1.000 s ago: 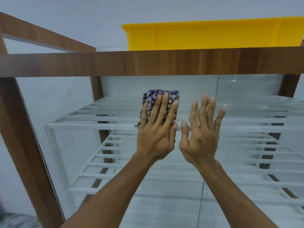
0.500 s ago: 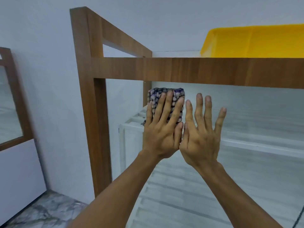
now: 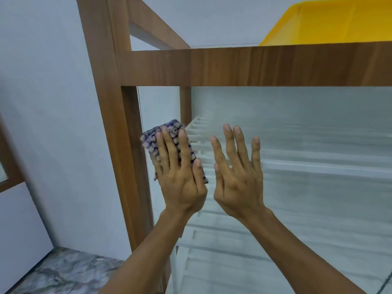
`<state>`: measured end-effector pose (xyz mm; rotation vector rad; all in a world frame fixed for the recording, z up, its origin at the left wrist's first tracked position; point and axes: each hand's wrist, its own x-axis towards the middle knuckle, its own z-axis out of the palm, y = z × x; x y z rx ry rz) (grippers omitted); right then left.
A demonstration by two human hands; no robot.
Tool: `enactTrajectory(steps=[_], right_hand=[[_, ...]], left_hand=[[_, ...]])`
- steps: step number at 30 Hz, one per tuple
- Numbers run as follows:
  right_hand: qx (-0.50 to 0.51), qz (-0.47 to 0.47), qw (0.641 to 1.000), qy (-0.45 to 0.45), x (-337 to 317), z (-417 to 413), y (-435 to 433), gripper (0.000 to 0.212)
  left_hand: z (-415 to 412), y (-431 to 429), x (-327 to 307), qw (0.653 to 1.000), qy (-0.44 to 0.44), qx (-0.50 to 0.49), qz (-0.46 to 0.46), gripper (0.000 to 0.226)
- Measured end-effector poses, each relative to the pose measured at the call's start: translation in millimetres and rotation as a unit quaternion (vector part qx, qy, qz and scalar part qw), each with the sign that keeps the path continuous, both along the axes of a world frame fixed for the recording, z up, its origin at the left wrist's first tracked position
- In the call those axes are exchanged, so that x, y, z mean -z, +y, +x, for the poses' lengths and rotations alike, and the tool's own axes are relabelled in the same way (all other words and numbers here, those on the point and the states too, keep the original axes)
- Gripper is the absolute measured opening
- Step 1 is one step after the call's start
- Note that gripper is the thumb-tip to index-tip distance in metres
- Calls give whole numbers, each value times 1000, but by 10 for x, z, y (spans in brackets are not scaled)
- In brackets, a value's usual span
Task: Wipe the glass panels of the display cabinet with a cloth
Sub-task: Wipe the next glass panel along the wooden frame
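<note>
The display cabinet has a brown wooden frame (image 3: 254, 64) and a front glass panel (image 3: 307, 198), with white slatted shelves behind the glass. My left hand (image 3: 180, 179) lies flat on a folded blue-and-white checked cloth (image 3: 151, 137) and presses it against the glass, close to the cabinet's left wooden post (image 3: 118, 145). Most of the cloth is hidden under the hand. My right hand (image 3: 237, 177) is just to the right of it, fingers spread and palm toward the glass, holding nothing. Whether it touches the glass I cannot tell.
A yellow plastic tub (image 3: 331, 24) sits on top of the cabinet at the upper right. A pale wall (image 3: 48, 102) stands to the left, with another wooden-framed panel (image 3: 8, 166) at the far left edge. Grey marbled floor (image 3: 63, 270) shows at the lower left.
Both hands and the cloth have slid left along the glass, from the middle of the panel to its left edge by the post. The view has turned left with them.
</note>
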<state>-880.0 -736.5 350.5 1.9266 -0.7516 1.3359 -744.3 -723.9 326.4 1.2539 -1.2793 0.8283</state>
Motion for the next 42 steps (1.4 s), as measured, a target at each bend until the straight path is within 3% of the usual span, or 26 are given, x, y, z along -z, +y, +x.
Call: enactTrajectory(steps=[3, 7, 11, 16, 22, 27, 29, 33, 35, 39, 42], right_hand=[[26, 3, 999, -37, 17, -203, -7, 49], [56, 8, 996, -70, 5, -660, -67, 54], [80, 11, 993, -84, -24, -1104, -91, 53], [80, 7, 994, -72, -46, -1599, -123, 54], [74, 7, 995, -71, -64, -2113, -105, 53], [51, -18, 995, -82, -106, -2707, -59, 58], [66, -24, 994, -83, -119, -2858, -58, 59], [101, -23, 991, -79, -73, -3158, -61, 64], [93, -21, 993, -72, -22, -3347, -85, 62], [50, -22, 994, -99, 55, -3453, -128, 55], [21, -27, 991, -133, 80, -3473, -144, 51]], left_hand=[[-161, -36, -213, 989, -146, 23, -8, 58], [-503, -73, -399, 999, -36, 14, -28, 57], [-704, -47, 30, 980, -194, 30, 9, 57], [-1261, -99, -357, 998, -54, 23, -14, 57], [-1788, -81, -71, 965, -252, 62, 19, 59], [-2360, -129, -404, 995, -90, 47, -10, 57], [-2730, -131, -464, 990, -121, 65, -1, 58], [-2829, -153, -113, 960, -267, 81, 22, 58], [-2816, -151, -74, 964, -258, 67, 13, 57], [-3233, -200, -350, 988, -141, 57, -5, 57], [-3527, -227, -299, 981, -180, 76, 3, 58]])
